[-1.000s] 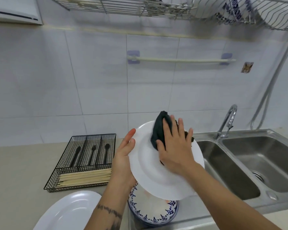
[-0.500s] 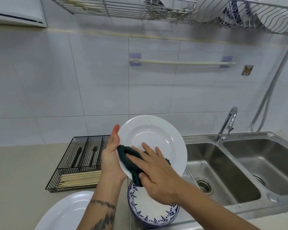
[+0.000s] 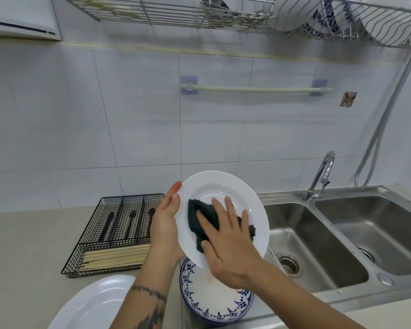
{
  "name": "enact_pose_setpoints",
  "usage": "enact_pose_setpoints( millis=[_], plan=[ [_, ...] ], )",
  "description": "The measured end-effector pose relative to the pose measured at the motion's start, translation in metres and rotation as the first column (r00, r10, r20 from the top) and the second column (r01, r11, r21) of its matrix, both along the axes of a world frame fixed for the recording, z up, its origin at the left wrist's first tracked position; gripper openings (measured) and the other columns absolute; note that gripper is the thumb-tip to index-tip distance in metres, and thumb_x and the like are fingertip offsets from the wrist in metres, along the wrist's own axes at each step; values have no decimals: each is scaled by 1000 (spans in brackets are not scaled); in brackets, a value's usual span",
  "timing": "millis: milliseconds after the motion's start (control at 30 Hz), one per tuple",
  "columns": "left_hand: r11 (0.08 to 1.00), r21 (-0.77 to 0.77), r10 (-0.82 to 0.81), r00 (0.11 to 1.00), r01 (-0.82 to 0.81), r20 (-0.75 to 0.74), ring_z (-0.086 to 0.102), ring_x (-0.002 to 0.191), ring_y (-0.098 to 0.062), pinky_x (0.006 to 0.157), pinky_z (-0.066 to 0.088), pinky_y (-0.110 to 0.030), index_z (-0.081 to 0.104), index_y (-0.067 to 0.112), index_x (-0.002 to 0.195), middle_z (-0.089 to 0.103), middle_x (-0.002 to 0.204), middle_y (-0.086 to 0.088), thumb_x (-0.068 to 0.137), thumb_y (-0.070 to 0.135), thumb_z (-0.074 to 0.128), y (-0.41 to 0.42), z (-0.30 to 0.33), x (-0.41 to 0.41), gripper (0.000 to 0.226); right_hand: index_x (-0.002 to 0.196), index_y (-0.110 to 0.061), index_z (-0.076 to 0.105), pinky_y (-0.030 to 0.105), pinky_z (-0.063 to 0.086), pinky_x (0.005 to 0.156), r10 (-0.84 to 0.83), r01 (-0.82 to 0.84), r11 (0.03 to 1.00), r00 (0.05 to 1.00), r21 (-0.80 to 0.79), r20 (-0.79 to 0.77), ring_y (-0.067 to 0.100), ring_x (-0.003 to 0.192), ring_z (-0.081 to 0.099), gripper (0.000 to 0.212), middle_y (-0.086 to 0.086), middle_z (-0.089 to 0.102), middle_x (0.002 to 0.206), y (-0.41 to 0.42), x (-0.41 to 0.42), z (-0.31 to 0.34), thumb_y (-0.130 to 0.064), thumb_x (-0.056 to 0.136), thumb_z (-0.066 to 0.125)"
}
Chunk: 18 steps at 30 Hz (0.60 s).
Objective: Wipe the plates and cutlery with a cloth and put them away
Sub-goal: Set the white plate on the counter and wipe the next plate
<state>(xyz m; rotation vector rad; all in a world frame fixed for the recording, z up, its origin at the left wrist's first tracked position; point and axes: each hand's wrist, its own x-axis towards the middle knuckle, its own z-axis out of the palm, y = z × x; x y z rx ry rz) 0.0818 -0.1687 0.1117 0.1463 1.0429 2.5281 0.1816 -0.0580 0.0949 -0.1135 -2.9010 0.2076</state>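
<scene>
**Entry: white plate under the cloth, centre frame**

Item: round white ceramic plate [image 3: 220, 193], tilted, lower centre of the frame, above the blue-patterned plates [image 3: 214, 302]. My left hand [image 3: 165, 227] grips its left rim, thumb on the front edge. My right hand [image 3: 226, 243] presses a dark green cloth [image 3: 199, 218] flat into the well, fingers straight and spread.

Nearby: black wire cutlery basket [image 3: 114, 236] at lower left; steel double sink [image 3: 342, 236] at right; wire dish rack [image 3: 247, 15] across the top.

Risk, as I judge it: the plate hangs on a one-sided grip. Hard pressure from the cloth could lever it loose onto the stack below and chip both.
</scene>
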Motion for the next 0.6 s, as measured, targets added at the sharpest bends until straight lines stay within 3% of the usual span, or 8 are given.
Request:
enact_pose_setpoints(
  millis=[100,267,367,500,600],
  plan=[
    [998,-1,-58,998,58,4,65,111,-33,100,48,-51,69,24,115,69,123,-14,100,16,50,5,-1,8,25,155,-32,-4,65,-11,113,-48,53,997,994,51,-95,27,141,-36,70,5,-24,161,14,-21,4,-49,94,25],
    [997,-43,-72,996,70,-51,70,92,-27,76,58,-42,66,25,120,72,115,-7,97,8,54,-2,-4,11,31,155,-27,-11,68,-7,113,-297,317,942,939,106,-173,34,147,-23,77,12,-14,163,65,-36,7,-54,91,21],
    [999,-35,-8,1000,7,-25,68,94,-30,86,55,-48,67,25,120,72,113,-6,95,4,55,-12,0,9,34,154,-24,-14,64,-6,115,-349,363,925,929,114,-125,33,147,-23,77,10,-18,162,78,-25,4,-50,91,21],
    [992,-19,126,992,-126,-9,69,89,-24,76,57,-41,68,29,116,73,109,-1,97,6,53,-24,5,-8,33,155,-24,-12,53,-2,120,-245,241,965,969,-98,-31,22,146,-28,74,0,-24,161,66,2,-12,-47,91,17],
    [982,16,190,982,-190,9,70,86,-22,77,57,-41,66,30,116,75,100,2,99,7,51,-27,9,-17,32,157,-24,-1,47,0,122,-92,78,977,994,-200,-64,11,145,-27,70,-6,-19,162,37,25,-22,-49,93,15]
  ],
)
